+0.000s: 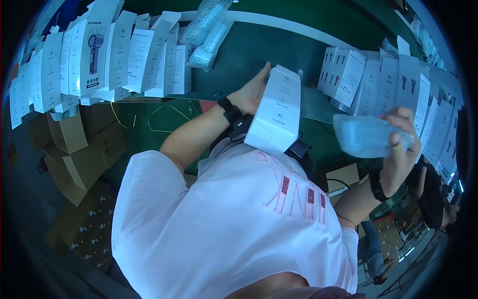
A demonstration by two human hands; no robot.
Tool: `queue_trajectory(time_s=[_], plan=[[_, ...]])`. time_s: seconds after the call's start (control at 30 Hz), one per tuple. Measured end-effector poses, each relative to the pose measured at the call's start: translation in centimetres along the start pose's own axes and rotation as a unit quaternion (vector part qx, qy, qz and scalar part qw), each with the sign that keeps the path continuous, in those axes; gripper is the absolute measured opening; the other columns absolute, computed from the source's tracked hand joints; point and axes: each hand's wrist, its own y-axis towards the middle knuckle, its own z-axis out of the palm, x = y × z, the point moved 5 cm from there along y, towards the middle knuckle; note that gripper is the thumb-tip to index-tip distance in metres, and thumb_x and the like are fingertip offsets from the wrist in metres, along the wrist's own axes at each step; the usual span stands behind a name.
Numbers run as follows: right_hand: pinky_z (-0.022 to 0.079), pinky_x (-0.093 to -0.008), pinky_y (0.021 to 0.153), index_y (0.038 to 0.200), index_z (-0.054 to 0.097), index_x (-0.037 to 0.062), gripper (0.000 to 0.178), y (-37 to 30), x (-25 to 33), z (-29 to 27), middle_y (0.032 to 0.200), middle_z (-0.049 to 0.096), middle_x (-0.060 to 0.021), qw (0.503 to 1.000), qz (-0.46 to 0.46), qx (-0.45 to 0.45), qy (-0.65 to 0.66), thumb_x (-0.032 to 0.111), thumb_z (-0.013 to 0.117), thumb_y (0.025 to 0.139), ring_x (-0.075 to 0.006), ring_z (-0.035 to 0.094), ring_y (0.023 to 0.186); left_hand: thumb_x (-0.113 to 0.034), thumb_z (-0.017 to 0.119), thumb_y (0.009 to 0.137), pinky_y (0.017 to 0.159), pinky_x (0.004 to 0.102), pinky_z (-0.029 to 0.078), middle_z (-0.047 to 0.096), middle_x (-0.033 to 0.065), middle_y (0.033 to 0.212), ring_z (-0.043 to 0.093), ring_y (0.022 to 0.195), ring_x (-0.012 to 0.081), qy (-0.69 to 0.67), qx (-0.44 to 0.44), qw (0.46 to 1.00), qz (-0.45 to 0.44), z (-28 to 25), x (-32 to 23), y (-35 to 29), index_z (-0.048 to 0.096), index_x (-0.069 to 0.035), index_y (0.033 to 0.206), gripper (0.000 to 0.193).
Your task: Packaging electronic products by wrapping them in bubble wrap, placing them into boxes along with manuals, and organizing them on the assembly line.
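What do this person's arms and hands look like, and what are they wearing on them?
Both the left hand and right hand are ungloved. White short sleeves cover the upper arms. The left wrist wears a black watch-like band; the right, a black wristband.

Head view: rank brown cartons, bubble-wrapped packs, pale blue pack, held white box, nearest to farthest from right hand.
1. Pale blue pack, in the right hand.
2. White box, centre, in the left hand.
3. Bubble-wrapped packs, upper left of centre.
4. Brown cartons, far left.

Wht box [276, 107]; lt-blue pkt [363, 136]; grn table [266, 44]; wht shirt [214, 214], pink lettering [285, 185].
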Motion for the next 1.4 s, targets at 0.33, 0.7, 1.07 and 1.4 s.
queue_trajectory(time_s=[0.33,0.7,1.07,1.4], plan=[[0.044,-0.0489,0.093,0.111,0.058,-0.0055,0.045,3.6,4.8,-2.7,0.103,0.060,-0.0171,0.933,-0.158,-0.149,0.287,0.030,0.032,0.101,-0.0339,0.056,0.099,-0.030,0.039,0.097,0.070,0.0355,0.050,0.066,0.0194,0.099,0.065,0.084,0.0236,0.592,-0.141,0.760,0.229,8.2,-1.7,-0.4,0.059,0.005,0.105,0.041],[0.046,-0.0370,0.078,0.086,0.054,-0.0006,0.023,2.5,4.9,10.2,0.089,0.056,-0.0159,0.954,-0.158,0.190,0.167,0.019,0.048,0.097,-0.0239,0.055,0.079,-0.025,0.034,0.097,0.068,0.0326,0.045,0.063,0.0195,0.077,0.057,0.071,0.0191,0.557,-0.120,0.683,0.457,10.7,5.0,-6.0,0.058,0.012,0.091,0.045],[0.050,-0.0304,0.083,0.106,0.068,0.0027,0.020,1.1,3.0,17.6,0.108,0.067,-0.0124,0.902,-0.019,0.430,0.032,0.011,0.057,0.091,-0.0200,0.064,0.095,-0.027,0.033,0.100,0.078,0.0292,0.047,0.068,0.0139,0.093,0.061,0.082,0.0166,0.588,-0.275,0.524,0.551,5.9,3.3,-13.8,0.062,0.005,0.113,0.045],[0.049,-0.0379,0.084,0.114,0.058,0.0002,0.045,1.6,-21.2,28.2,0.105,0.063,-0.0224,0.922,0.011,0.199,-0.331,0.022,0.074,0.078,-0.0334,0.062,0.095,-0.025,0.030,0.100,0.095,0.0328,0.043,0.058,0.0163,0.122,0.057,0.108,0.0220,0.184,-0.311,0.699,0.617,5.3,-0.3,-21.4,0.050,0.010,0.127,0.049]])
